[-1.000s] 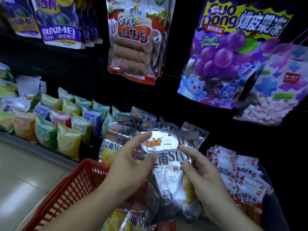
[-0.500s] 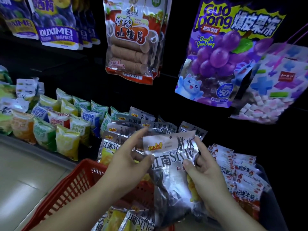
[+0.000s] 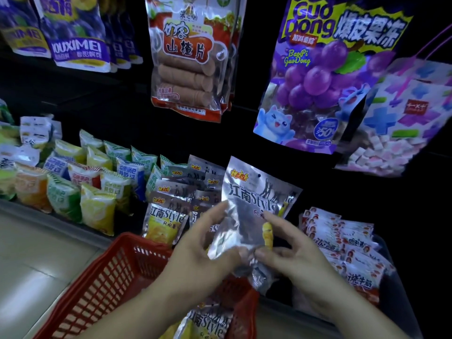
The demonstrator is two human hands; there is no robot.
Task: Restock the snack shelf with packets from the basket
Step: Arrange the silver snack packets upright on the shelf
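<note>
Since the earlier frame the silver foil packet (image 3: 254, 204), printed in dark lettering with a small yellow-and-red logo at its top corner, has risen and now stands upright above my hands, where before it hung lower between them. My grip has shifted from its upper sides to its lower edge.

Left hand (image 3: 203, 248): palm turned inward, thumb pressed against the packet's bottom left corner, index finger stretched up along the left edge; the other fingers are loosely bent behind the foil. Right hand (image 3: 293, 255): thumb meeting the bottom edge just beside my left thumb, index finger laid on the front face near a yellow snack stick showing through the clear window; the remaining fingers curl below. Both hands pinch the packet between thumb and fingers. A crumpled piece of foil hangs beneath my thumbs; I cannot tell whether it belongs to the same packet.

The packet is in the air, in front of the row of matching silver packets (image 3: 176, 192) standing on the dark lower shelf, and above the far corner of the red plastic mesh basket (image 3: 110, 272). More of the same packets (image 3: 205, 321) lie in the basket under my forearms. Red-and-white sachets (image 3: 342, 241) are stacked to the right; green and yellow pillow packs (image 3: 85, 187) stand to the left.
</note>
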